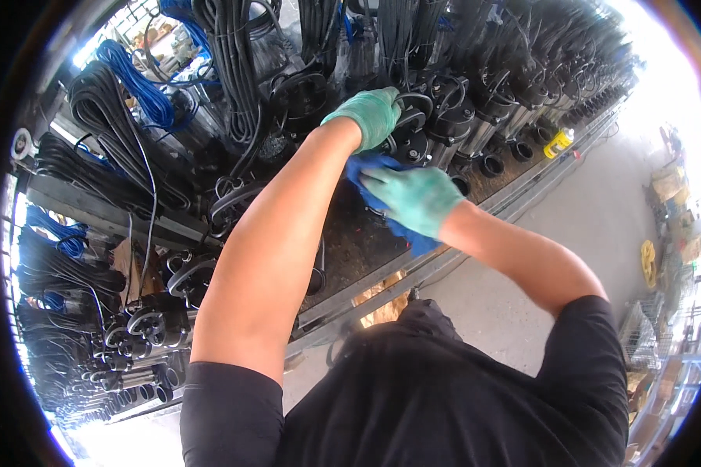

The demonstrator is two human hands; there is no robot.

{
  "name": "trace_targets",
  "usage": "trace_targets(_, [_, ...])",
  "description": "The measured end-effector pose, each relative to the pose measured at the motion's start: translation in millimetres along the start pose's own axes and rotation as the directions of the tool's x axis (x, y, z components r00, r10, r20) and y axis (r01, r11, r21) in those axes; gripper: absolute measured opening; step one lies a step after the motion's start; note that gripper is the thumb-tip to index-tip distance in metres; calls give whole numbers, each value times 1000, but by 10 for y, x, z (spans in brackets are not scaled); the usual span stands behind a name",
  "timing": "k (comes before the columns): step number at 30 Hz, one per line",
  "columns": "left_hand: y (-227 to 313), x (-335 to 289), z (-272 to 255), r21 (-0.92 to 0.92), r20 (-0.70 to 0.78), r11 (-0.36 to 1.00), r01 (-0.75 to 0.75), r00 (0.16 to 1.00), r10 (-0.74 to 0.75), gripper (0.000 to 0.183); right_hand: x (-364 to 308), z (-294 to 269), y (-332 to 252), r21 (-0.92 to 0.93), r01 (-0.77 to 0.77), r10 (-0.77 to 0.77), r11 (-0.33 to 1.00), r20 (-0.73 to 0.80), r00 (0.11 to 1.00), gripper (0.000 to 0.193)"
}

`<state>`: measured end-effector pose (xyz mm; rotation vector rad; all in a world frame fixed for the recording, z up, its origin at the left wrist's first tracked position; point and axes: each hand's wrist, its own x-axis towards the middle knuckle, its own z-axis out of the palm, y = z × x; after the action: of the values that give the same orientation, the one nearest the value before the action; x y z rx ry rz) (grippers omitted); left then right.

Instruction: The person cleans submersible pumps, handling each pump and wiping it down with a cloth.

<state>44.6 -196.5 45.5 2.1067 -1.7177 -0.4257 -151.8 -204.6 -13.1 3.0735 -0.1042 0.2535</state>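
right hand point(414, 200) holds a blue cloth point(420, 240).

Wide fisheye view, taken from the person's head and aimed steeply down at the working area.
The black shirt point(444, 397) is seen nearest, spread across the lower edge, and the left forearm point(269, 241) and right forearm point(522, 253) are looked along from above. The left hand point(366, 117) and right hand point(417, 201) are framed above centre, at arm's reach. The surface point(358, 249) is crossed diagonally, its front edge bowed by the lens; rows of metal cylinders point(487, 117) are shown shrinking toward the upper right and lower left. Floor point(514, 303) is taken in on the right, and the corners are darkened by the round rim.
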Motion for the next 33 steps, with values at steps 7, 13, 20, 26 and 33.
trace_targets(7, [-43, 77, 43, -6, 13, 1000, -6, 1000, 6, 33, -347, -8, 294, -93, 79, -86, 993, -71, 994, 43])
trace_targets(13, [-177, 70, 110, -39, 13, 999, 4, 1000, -3, 29, 227, 93, -133, -76, -44, 51, 996, 88, 995, 49])
trace_targets(20, [56, 43, 24, -26, 44, 1000, 0, 999, 1, 34, -1123, 675, 550, 143, -374, 379, 916, -10, 925, 57])
trace_targets(26, [-156, 81, 227, -35, -164, 998, -48, 986, 42, 33, -287, 884, -235, 732, -384, 757, 563, -271, 595, 94])
trace_targets(33, [82, 15, 128, -46, -96, 996, 73, 992, -78, 45, -288, 934, 76, 912, -209, 819, 352, -193, 540, 83])
